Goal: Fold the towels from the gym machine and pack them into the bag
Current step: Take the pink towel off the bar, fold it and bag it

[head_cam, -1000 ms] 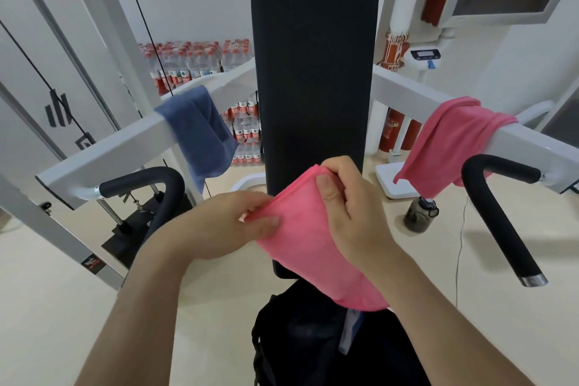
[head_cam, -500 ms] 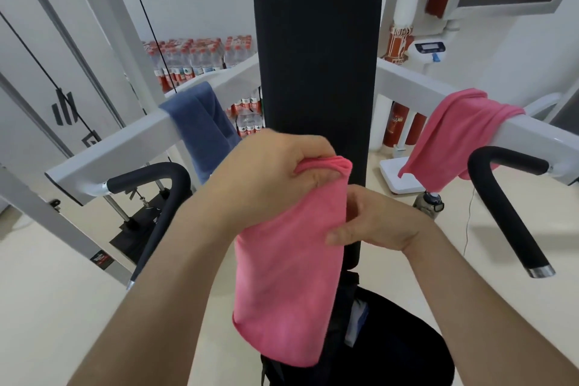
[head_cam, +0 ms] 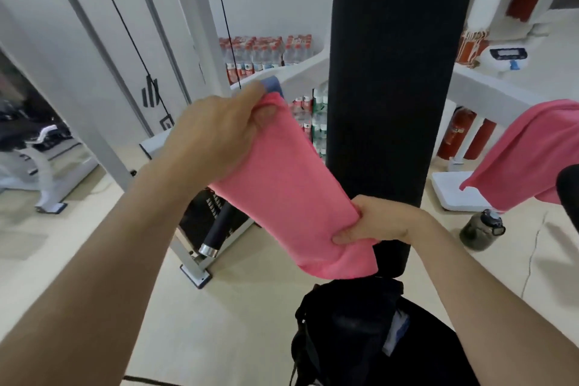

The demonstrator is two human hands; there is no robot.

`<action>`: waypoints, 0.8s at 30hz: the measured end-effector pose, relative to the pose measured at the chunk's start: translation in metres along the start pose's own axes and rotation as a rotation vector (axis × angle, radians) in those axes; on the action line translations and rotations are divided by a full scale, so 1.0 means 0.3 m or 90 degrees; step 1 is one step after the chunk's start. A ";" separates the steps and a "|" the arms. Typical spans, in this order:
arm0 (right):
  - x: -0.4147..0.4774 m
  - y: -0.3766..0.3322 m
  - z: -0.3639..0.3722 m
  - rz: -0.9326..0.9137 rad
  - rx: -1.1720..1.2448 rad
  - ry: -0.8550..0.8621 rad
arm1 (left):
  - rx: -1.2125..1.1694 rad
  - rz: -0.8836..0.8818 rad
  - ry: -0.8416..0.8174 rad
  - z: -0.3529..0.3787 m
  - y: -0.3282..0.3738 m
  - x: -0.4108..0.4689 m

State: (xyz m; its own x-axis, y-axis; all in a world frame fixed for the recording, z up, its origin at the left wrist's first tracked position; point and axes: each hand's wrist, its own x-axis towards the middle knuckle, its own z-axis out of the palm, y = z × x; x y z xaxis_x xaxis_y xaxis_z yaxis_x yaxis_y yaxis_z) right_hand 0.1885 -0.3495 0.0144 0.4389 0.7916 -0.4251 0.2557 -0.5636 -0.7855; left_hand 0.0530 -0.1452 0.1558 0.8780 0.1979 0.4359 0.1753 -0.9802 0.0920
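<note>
Head-worn view, forward-down, close over hands (head_cam: 379, 226)

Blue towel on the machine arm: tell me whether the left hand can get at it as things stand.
Probably not yet. The left hand sits right beside the blue towel, but it is shut on the pink towel, which the right hand also grips.

Soft pink cloth in my grip, hard gym steel around it.

The pink terry-like cloth towel (head_cam: 291, 194) I pinch looks matt and finely napped; a second pink cloth towel (head_cam: 529, 153) drapes the smooth white painted metal arm (head_cam: 488, 88). The tall black back pad (head_cam: 394, 81) is matt and faintly ribbed (fabric or vinyl, I cannot tell). The black fabric bag (head_cam: 354, 332) looks dull, and the floor (head_cam: 238, 307) has a satin sheen.
</note>
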 end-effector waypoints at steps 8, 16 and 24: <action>0.110 0.023 0.150 -0.110 0.814 0.019 | -0.464 -0.465 -0.022 0.130 -0.375 -0.121; 0.231 -0.072 0.314 0.086 0.828 0.068 | -0.722 -0.757 0.078 0.298 -0.460 -0.179; 0.224 -0.032 0.258 0.123 0.490 0.140 | -0.540 -0.665 0.074 0.381 -0.536 -0.173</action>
State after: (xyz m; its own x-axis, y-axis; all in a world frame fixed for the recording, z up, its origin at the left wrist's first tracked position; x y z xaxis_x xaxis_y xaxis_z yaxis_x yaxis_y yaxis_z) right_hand 0.1489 -0.2726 -0.0414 0.5940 0.5878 -0.5492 -0.4684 -0.3023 -0.8302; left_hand 0.0304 0.0016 0.0160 0.4547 0.8840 -0.1085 0.3691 -0.0762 0.9263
